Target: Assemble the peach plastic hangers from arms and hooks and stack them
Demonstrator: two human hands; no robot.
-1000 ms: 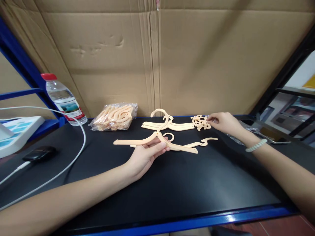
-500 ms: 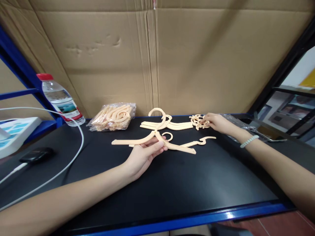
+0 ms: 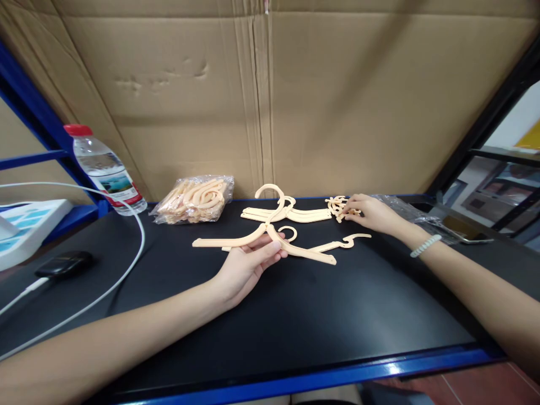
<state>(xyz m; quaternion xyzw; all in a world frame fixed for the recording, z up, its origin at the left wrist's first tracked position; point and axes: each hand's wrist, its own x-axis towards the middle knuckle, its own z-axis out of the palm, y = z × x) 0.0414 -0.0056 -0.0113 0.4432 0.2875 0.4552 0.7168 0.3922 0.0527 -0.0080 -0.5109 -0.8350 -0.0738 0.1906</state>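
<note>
In my left hand point(image 3: 251, 267) is a cream plastic clothes hanger point(image 3: 228, 242), gripped near its centre between thumb and fingers, with its hook pointing up. My right hand point(image 3: 369, 212) reaches to a small heap of cream plastic pieces point(image 3: 337, 206) at the back right; its fingertips are bent down into the heap, and what they pinch is hidden. Behind the held hanger lie folded hangers point(image 3: 310, 215), their hooks overlapping. Another hanger part with a curved hook point(image 3: 348, 242) lies on the table to the right of my left hand.
A clear bag of cream hanger parts point(image 3: 194, 199) lies at the back left. Left of it stands a water bottle point(image 3: 103, 166). A white cable point(image 3: 137, 253), a black device point(image 3: 65, 264) and a white power strip point(image 3: 25, 233) are on the left. Crumpled plastic point(image 3: 405, 208) lies behind my right wrist.
My right hand has shifted only slightly at the heap, its fingers moving among the small pieces. My left hand and the hanger in it stay almost still.
</note>
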